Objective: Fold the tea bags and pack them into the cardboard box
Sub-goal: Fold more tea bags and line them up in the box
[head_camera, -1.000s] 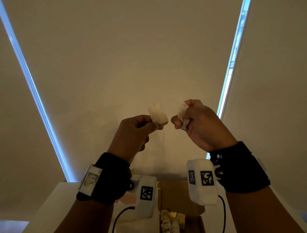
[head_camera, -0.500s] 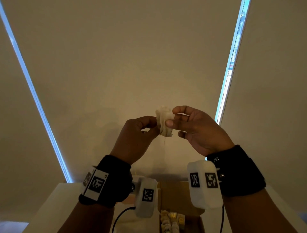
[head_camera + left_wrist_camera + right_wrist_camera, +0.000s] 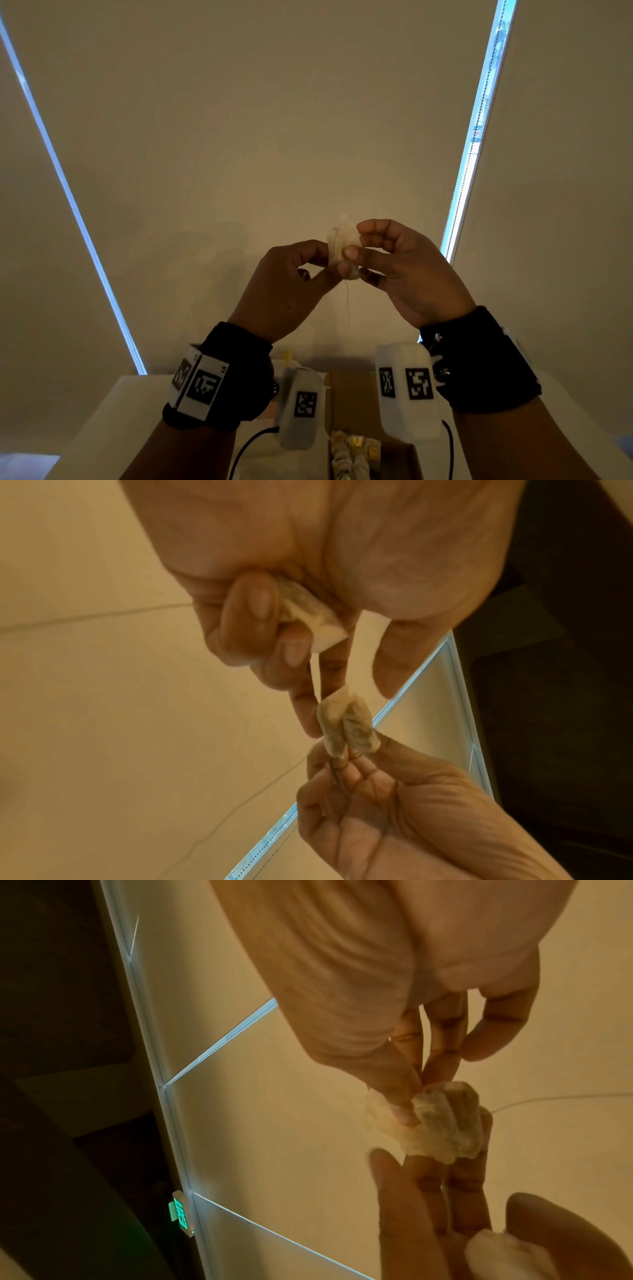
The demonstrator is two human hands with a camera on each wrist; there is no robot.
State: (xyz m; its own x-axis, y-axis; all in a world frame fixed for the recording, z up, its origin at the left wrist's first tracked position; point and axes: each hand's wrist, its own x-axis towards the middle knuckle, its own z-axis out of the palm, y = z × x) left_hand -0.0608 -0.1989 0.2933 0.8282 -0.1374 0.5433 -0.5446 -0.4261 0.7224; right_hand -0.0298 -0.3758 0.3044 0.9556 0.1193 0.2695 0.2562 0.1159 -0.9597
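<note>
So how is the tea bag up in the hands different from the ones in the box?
The held tea bag is up in the air, pinched by the left hand and right hand; the packed tea bags lie in the cardboard box. The held tea bag has a string dangling; the packed tea bags sit side by side, no string showing. Both are small and pale.

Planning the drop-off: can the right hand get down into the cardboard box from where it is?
Probably yes. The cardboard box stands open below both hands, nothing shows in between, and its far part looks bare. The right hand shares its grip on the folded tea bag with the left hand.
</note>
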